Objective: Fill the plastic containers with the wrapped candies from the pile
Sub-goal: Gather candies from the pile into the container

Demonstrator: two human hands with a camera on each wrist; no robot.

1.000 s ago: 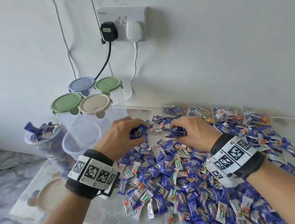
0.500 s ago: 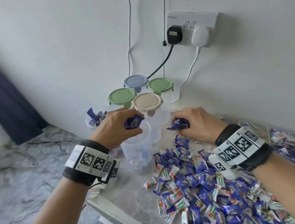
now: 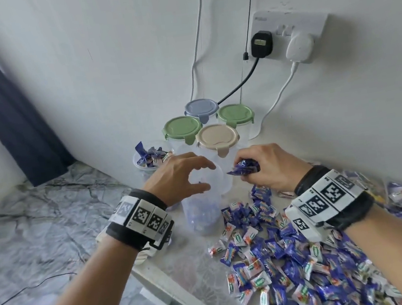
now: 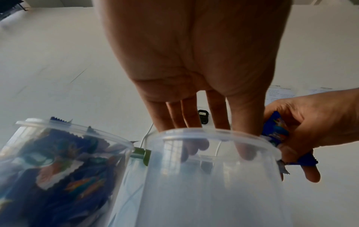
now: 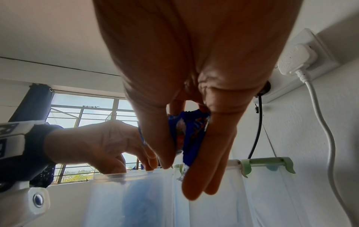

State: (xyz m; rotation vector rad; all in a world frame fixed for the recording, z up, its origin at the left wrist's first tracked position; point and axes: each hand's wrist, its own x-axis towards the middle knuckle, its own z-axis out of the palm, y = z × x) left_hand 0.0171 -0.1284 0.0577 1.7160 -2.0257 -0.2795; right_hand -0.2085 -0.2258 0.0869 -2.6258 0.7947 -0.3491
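R hand [image 3: 270, 166] grips a bunch of wrapped candies [image 3: 243, 168] just right of the open container [image 3: 202, 204] rim, level w/ its mouth. L hand [image 3: 183, 178] over the mouth, fingers spread, holding nothing. Judged: drop needs short leftward shift of R hand; pile [image 3: 299, 254] lies right of container on bench.

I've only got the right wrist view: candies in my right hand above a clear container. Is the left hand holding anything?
Observer: No. The left hand is empty, fingers spread over the open container, fingertips just inside its rim.
Operator: How full is that container?
Observer: The head view shows candies only in its lower part, so there looks to be plenty of room.
Operator: Any other open one?
Observer: Yes, a second open container to its left, heaped with candies above the rim.
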